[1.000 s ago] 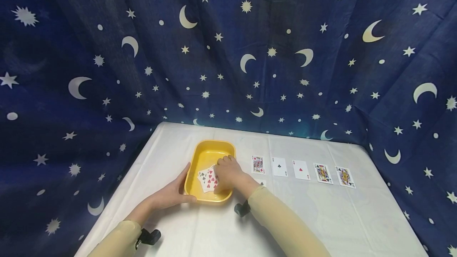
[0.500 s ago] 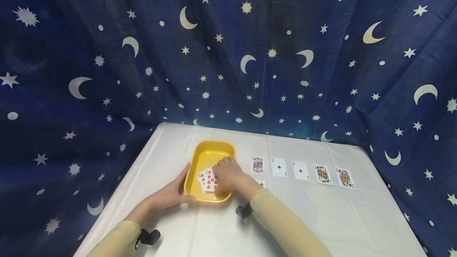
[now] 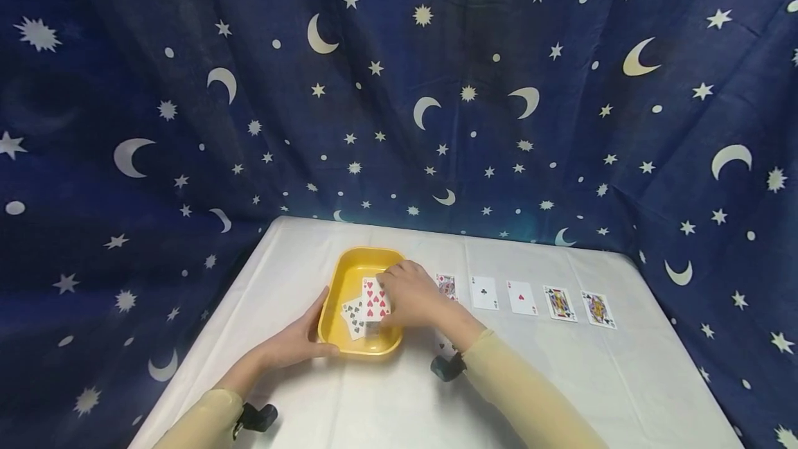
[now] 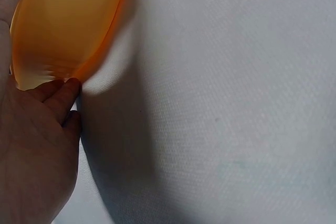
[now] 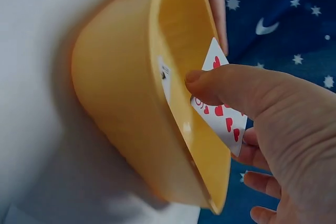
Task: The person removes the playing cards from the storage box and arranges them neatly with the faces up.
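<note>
A yellow tray (image 3: 351, 281) sits on the white table, left of centre. My left hand (image 3: 298, 339) holds its near left rim, thumb on the front edge; the left wrist view shows the palm (image 4: 31, 150) against the tray's outer wall (image 4: 68, 24). Above the tray, my right hand (image 3: 391, 294) pinches a hearts card (image 3: 374, 298) by its right edge. In the right wrist view the thumb (image 5: 231, 85) lies on the card's face (image 5: 223, 121). A spades card (image 3: 352, 316) lies on the tray floor.
Right of the tray, face-up cards lie in a row: a court card (image 3: 446, 285) partly behind my hand, an ace of clubs (image 3: 484, 292), an ace of hearts (image 3: 521, 297) and two court cards (image 3: 560, 303) (image 3: 598, 310). Another card (image 3: 445, 345) shows under my right wrist. A starry blue curtain surrounds the table.
My right hand has risen from the cards in the tray, lifting the hearts card up and slightly farther away. The spades card stays in the tray. My left hand has not moved.
</note>
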Available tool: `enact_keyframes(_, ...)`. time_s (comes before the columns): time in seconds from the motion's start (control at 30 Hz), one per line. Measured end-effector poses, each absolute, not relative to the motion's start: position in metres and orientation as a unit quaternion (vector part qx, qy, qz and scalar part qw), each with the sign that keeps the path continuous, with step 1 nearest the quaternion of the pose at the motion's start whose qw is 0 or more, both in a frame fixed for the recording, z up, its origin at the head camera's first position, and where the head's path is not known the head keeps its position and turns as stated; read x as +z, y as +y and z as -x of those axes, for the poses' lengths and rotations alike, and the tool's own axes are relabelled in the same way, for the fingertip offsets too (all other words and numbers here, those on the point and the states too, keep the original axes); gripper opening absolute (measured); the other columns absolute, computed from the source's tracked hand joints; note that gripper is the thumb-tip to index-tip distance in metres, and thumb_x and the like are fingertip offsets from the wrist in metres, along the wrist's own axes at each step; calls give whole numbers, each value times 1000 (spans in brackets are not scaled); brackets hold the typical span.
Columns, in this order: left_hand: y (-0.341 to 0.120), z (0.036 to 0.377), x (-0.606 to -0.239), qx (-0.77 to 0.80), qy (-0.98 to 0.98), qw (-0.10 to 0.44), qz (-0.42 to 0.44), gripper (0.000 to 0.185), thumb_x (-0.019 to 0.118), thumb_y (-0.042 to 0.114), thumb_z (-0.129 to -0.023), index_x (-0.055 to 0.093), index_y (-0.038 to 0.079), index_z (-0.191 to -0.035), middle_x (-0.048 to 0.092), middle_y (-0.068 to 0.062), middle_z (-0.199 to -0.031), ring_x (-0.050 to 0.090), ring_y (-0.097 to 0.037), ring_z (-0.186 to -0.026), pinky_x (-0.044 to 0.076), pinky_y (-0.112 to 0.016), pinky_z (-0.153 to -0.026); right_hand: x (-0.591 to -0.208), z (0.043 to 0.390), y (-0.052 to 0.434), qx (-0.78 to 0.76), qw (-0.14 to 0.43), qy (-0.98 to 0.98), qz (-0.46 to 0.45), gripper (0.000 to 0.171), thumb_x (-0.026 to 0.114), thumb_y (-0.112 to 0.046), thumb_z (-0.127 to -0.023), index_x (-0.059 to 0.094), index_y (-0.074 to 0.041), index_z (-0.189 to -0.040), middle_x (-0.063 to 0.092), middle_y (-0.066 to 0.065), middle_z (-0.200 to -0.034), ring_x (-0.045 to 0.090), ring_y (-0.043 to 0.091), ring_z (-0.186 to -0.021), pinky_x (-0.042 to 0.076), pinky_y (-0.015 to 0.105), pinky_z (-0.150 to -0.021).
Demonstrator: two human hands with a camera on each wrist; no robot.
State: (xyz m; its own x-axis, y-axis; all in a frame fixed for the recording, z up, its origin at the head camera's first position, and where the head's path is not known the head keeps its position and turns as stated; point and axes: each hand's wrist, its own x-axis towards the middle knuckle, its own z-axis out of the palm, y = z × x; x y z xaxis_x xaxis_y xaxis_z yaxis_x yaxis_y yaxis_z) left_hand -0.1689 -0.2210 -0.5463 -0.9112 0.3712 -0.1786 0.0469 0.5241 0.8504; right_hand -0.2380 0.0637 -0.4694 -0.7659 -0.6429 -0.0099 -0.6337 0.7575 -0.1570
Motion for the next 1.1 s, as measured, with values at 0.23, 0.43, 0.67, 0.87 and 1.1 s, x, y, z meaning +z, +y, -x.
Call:
enact_keyframes(0.23, -218, 169, -546, 470, 857, 173, -118, 125, 87, 43, -81, -4, 30, -165, -1, -3, -172, 3, -28, -157, 12, -57, -123, -457, 235, 100, -111, 23, 946, 302, 94, 87, -59, -71, 55, -13, -147, 57, 1, -142, 41, 22, -135, 28, 45, -120)
enact_keyframes(0.43, -215, 168, -543, 470, 858, 171, -115, 126, 87, 43, -80, -5, 30, -165, -2, -3, -172, 2, -28, -157, 11, -58, -122, -451, 234, 141, -111, 7, 958, 266, 89, 90, -49, -71, 55, -18, -147, 54, 0, -145, 40, 22, -137, 30, 47, -119)
enact_keyframes(0.67, -216, 167, -543, 471, 858, 173, -109, 127, 88, 44, -79, -4, 30, -165, -1, -4, -172, 3, -30, -157, 12, -60, -122, -457, 230, 195, -110, -12, 961, 255, 87, 92, -44, -69, 58, -15, -145, 57, 8, -139, 43, 30, -134, 34, 54, -115)
enact_keyframes(0.87, -217, 168, -542, 472, 857, 177, -108, 126, 88, 43, -79, -4, 30, -165, -1, -3, -172, 2, -29, -157, 12, -60, -122, -473, 222, 232, -108, -21, 962, 250, 88, 93, -41, -67, 60, -11, -143, 59, 10, -134, 46, 33, -129, 36, 57, -111)
enact_keyframes(1.1, -218, 168, -545, 468, 860, 176, -104, 126, 88, 44, -79, -4, 31, -165, -1, -3, -172, 2, -30, -157, 11, -61, -121, -490, 209, 260, -100, -14, 965, 242, 88, 94, -39, -66, 61, -2, -138, 60, 15, -133, 48, 37, -129, 37, 59, -110)
